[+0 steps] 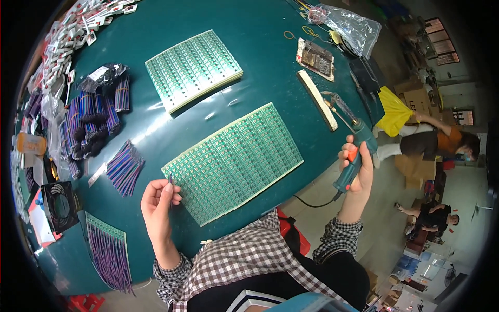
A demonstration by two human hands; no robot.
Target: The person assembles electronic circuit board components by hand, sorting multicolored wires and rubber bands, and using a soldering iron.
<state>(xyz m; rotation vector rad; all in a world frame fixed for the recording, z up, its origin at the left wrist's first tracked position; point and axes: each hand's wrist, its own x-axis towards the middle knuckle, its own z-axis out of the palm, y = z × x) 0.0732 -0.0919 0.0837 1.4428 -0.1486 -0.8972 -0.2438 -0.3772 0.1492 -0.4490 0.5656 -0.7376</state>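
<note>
My right hand is wrapped round a green soldering gun with an orange trigger. Its metal tip points up and left, near a long pale bar. Between the thumb and fingers of my left hand is a short, thin, dark wire, mostly hidden by the fingers. That hand is at the left corner of a green circuit board panel, which lies tilted on the table. To its left a loose fan of purple and blue wires lies on the table.
A stack of similar panels sits farther back. Bundled wires, a black fan and a panel with wires attached are at left. A stained tray and plastic bag lie back right. Two people are beyond the table.
</note>
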